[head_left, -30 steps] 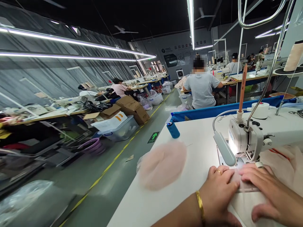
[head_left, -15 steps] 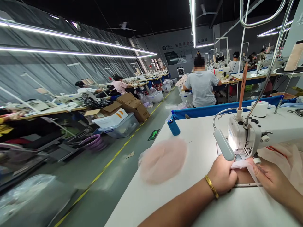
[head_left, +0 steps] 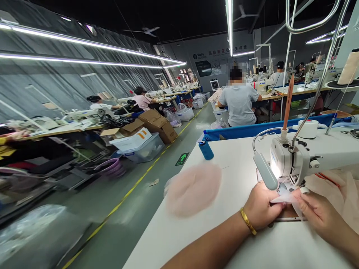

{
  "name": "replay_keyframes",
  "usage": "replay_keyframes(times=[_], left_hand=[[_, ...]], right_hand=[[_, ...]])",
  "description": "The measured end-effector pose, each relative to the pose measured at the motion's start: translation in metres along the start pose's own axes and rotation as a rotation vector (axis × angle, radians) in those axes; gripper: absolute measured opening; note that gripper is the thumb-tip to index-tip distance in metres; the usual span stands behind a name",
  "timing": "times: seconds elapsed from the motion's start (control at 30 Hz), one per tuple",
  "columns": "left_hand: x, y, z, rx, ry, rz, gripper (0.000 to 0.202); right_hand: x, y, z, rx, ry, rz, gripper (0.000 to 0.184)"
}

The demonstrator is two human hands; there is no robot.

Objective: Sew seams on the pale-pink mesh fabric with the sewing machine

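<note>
Thin pale fabric (head_left: 285,198) stretches between my two hands, just in front of the needle area of a white sewing machine (head_left: 290,158). My left hand (head_left: 262,207), with a gold bracelet at the wrist, pinches the fabric's left end between thumb and fingers. On the other side my right hand (head_left: 318,211) grips the fabric, its fingertips close to the presser foot, which is mostly hidden. More sheer peach fabric (head_left: 336,186) lies behind my right hand, under the machine arm. A round pile of sheer pink fabric (head_left: 193,190) rests on the table to the left.
A blue thread cone (head_left: 206,150) stands near the white table's (head_left: 224,231) far left corner. A grey lamp (head_left: 265,172) hangs beside the machine head. A blue cloth trough (head_left: 252,129) runs along the back edge. Another person (head_left: 238,102) sits ahead, back turned.
My left hand has shifted slightly left and down, and the fabric between my hands has changed from a flat strip to a bunched, pointed shape. My right hand stays near the presser foot.
</note>
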State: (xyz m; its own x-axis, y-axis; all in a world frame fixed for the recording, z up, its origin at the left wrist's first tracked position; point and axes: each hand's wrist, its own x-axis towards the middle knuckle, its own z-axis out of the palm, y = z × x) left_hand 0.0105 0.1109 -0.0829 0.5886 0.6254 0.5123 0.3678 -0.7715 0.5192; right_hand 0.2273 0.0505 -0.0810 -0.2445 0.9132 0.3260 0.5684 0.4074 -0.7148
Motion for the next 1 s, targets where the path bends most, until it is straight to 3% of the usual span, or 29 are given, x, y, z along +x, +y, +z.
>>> replay_keyframes(times=[0.13,0.23,0.47,0.73,0.9,0.93,1.0], left_hand=[[-0.017,0.004,-0.004,0.113,-0.085,0.156,0.021],[-0.024,0.009,-0.006,0.206,-0.124,0.189,0.015],[-0.022,0.01,-0.01,0.234,-0.144,0.156,0.014],[-0.015,0.001,-0.011,0.31,-0.166,0.137,0.011],[-0.006,-0.003,-0.011,0.343,-0.125,0.118,0.018],[-0.005,-0.003,-0.011,0.348,-0.116,0.113,0.019],[-0.005,-0.003,-0.011,0.34,-0.11,0.11,0.02]], right_hand=[[-0.005,-0.003,-0.003,-0.19,-0.172,-0.285,0.032],[-0.007,-0.006,-0.006,-0.281,-0.237,-0.376,0.024],[-0.004,-0.007,-0.009,-0.308,-0.202,-0.367,0.025],[-0.004,0.01,0.002,-0.335,-0.129,-0.272,0.023],[-0.008,0.017,0.001,-0.386,-0.178,-0.203,0.022],[-0.009,0.017,0.0,-0.39,-0.187,-0.19,0.025],[-0.01,0.016,-0.001,-0.405,-0.192,-0.196,0.053]])
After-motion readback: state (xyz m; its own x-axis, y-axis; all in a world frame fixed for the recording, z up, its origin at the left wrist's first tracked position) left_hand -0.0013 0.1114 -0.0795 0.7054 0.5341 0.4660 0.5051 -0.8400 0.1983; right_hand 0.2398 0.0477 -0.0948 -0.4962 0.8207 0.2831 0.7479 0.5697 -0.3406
